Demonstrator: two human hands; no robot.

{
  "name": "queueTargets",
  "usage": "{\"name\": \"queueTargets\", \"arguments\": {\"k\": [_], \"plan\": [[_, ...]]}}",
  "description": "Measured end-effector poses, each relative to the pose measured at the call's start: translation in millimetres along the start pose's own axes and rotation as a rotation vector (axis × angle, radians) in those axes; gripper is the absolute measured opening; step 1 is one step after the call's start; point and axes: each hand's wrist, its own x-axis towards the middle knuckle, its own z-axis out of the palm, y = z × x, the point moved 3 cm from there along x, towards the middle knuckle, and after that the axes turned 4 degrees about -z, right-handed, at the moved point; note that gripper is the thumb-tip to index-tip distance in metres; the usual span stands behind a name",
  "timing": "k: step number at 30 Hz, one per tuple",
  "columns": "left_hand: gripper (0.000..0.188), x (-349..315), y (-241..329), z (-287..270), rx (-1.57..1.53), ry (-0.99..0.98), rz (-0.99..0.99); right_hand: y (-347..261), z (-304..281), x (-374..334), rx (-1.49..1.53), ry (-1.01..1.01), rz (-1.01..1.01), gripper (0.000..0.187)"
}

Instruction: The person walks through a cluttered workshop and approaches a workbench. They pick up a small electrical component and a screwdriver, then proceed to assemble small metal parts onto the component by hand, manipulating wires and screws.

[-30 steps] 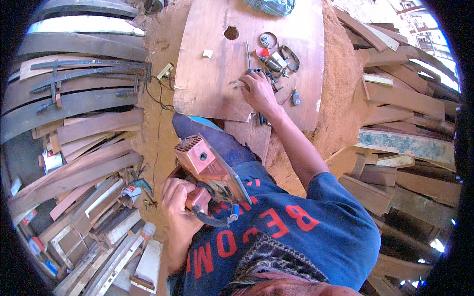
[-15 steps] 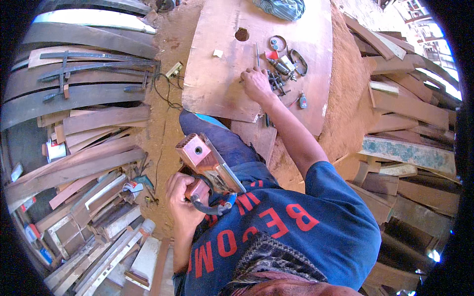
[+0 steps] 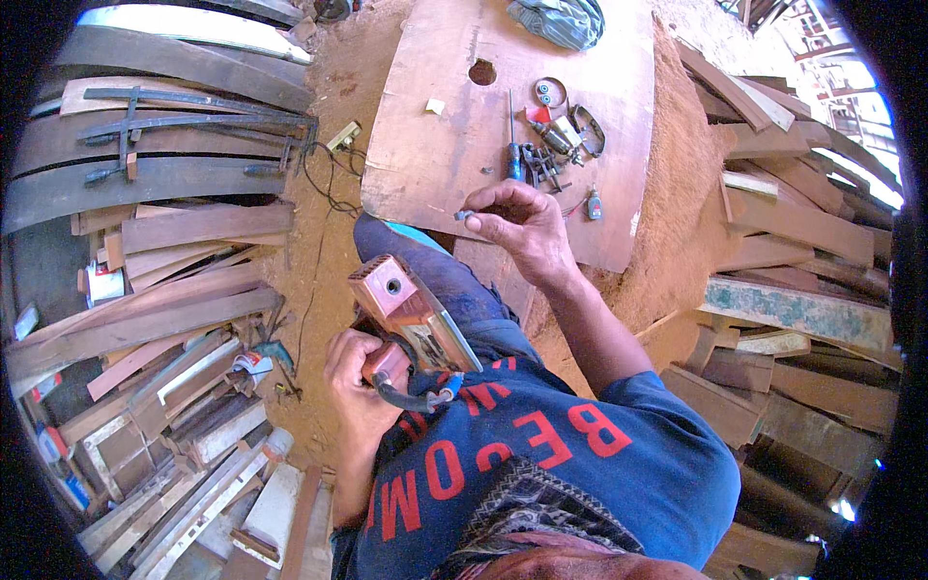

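Note:
My left hand point(image 3: 359, 379) grips the handle of an electric planer with a wooden body point(image 3: 406, 314), held tilted in front of my chest. A round hole shows in its wooden end, and a dark cord with a blue part curves below it. Above the near part of the board, my right hand point(image 3: 527, 230) pinches a small grey metal piece point(image 3: 464, 215) between thumb and fingertips. Just beyond that hand lie a screwdriver point(image 3: 515, 159) with a blue handle, dark metal parts point(image 3: 543, 164), a motor part point(image 3: 561, 138) and a black belt point(image 3: 588, 130).
The wooden board point(image 3: 425, 159) has a round hole point(image 3: 482, 72) and bears a bunched cloth point(image 3: 561, 21) and a small grey bottle point(image 3: 594, 205). Sawdust point(image 3: 677, 174) covers the ground. Timber stacks point(image 3: 208, 232) stand left, more planks point(image 3: 802, 227) right. A cable point(image 3: 324, 188) lies left of the board.
My right hand has left the parts on the board and come back toward me, now pinching the small metal piece. The screwdriver's handle is uncovered. The planer stays in my left hand.

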Motion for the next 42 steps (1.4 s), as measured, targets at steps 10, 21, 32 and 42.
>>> {"name": "queueTargets", "arguments": {"k": [10, 21, 32, 42], "plan": [[0.025, 1.0, 5.8, -0.2, 0.024, -0.021, 0.066, -9.7, 18.5, -16.6, 0.057, -0.070, 0.074, 0.014], [0.024, 4.9, 10.6, 5.5, 0.103, -0.040, 0.138, -3.3, 36.3, -25.6, 0.088, -0.147, 0.086, 0.012], [0.026, 4.9, 5.6, 6.6, 0.095, -0.044, 0.149, 8.4, 42.7, -29.0, 0.222, -0.168, 0.101, 0.011], [0.026, 5.4, 5.7, 6.6, 0.076, -0.041, 0.146, 16.0, 44.4, -28.9, 0.425, -0.142, 0.251, 0.010]]}}
